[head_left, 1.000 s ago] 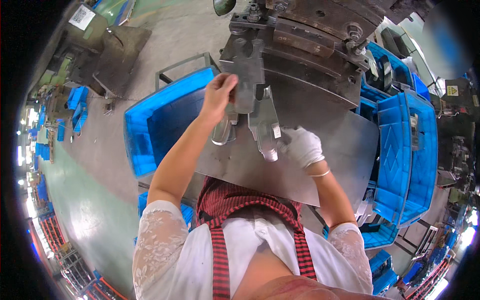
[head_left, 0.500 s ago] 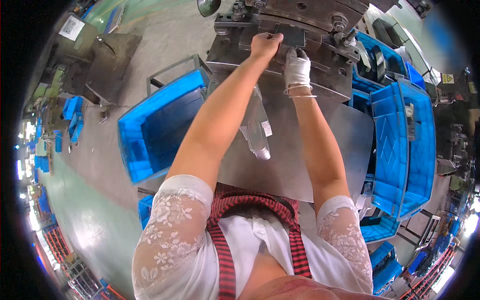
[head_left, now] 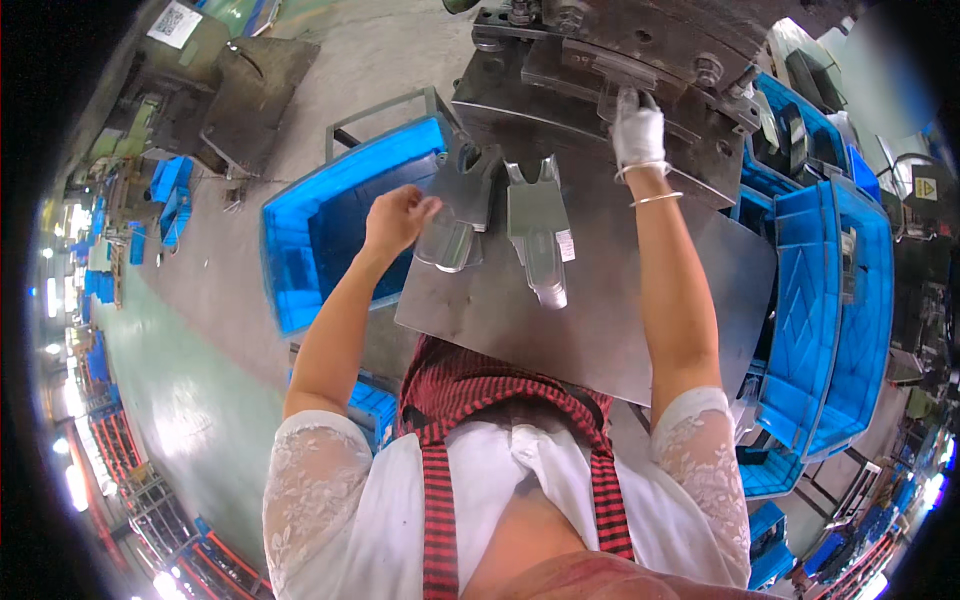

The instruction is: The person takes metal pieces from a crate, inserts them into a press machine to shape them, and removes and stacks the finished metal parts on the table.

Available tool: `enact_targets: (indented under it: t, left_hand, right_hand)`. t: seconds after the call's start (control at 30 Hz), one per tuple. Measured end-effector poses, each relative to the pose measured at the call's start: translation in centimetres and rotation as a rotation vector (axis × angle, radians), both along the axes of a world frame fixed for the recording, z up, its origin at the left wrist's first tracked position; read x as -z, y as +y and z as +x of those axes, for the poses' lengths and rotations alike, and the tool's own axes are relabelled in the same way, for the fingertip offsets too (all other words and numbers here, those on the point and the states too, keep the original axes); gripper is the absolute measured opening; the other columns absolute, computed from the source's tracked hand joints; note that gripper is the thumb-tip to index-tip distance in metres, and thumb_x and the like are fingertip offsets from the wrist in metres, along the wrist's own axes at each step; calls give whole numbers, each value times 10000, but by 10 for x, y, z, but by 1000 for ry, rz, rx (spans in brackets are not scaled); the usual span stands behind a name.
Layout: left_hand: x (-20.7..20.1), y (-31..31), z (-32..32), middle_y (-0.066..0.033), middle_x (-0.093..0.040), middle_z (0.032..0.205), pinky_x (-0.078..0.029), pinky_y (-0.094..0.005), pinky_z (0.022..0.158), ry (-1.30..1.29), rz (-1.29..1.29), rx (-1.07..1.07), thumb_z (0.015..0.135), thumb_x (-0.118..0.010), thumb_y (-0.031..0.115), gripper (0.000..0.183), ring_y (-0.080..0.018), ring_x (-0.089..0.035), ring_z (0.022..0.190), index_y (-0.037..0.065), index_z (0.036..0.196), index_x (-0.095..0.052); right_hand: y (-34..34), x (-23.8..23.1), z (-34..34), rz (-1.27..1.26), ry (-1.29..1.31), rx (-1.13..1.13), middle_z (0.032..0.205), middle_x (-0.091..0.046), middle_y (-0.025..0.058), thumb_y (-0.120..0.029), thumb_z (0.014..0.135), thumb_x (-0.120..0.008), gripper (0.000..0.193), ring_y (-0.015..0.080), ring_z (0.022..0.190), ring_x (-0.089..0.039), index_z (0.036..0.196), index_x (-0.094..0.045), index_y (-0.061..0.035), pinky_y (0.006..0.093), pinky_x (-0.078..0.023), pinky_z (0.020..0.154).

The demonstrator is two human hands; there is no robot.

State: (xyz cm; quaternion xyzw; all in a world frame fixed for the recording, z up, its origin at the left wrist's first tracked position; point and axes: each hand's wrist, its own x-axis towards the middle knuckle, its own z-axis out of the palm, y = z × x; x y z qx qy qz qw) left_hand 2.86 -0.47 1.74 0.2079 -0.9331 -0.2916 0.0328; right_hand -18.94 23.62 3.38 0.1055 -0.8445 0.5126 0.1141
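Observation:
My right hand [head_left: 638,138], in a white glove with dark fingertips, reaches into the press die [head_left: 700,135] at the top. Its fingers pinch the near edge of a small metal plate [head_left: 607,104], mostly hidden by the glove and die. My bare left hand [head_left: 396,222] hovers by the table's left edge with its fingers curled together; nothing shows in them. Just right of it lie overlapping flat metal pieces [head_left: 465,190] with forked ends. A separate forked metal piece [head_left: 538,210], with a narrow rounded end and a white label, lies on the metal table [head_left: 620,300].
A blue bin [head_left: 285,260] stands left of the table on a dark frame. Stacked blue crates [head_left: 800,300] stand along the right side, and another blue crate [head_left: 790,105] holding metal parts sits beyond. Bolts and clamps [head_left: 708,70] stick out of the press.
My left hand has left the die and moved left and nearer, beside the metal pieces. My right hand stays at the die. The view has shifted, uncovering the pieces on the table.

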Motion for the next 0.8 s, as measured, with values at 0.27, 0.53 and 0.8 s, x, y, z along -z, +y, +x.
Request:
enact_targets:
  t: [0.27,0.53,0.8]
  left_hand:
    - [-57,67,-54,6,-481,610,-350,-218,422,317,1088,-150,779,-568,245,220,-64,-431,480,29,805,-534]
    - [-50,140,-173,2,-485,619,-345,-233,451,193,1232,132,762,-596,235,216,-87,-446,534,35,763,-513]
    - [-47,117,-215,-44,-576,759,-415,-271,601,242,767,83,706,-636,345,347,-124,-517,670,14,802,-587]
  right_hand:
    - [26,19,97,-56,80,-265,731,-566,221,-163,806,-450,184,385,678,-542,860,-524,-4,395,-433,565]
    - [51,-11,94,230,267,-197,700,-538,185,-63,730,-489,197,362,634,-523,906,-518,20,374,-452,588]
    - [-12,-12,16,-859,-464,-37,709,-538,33,-156,823,-467,176,100,501,-468,921,-503,-14,236,-370,409]
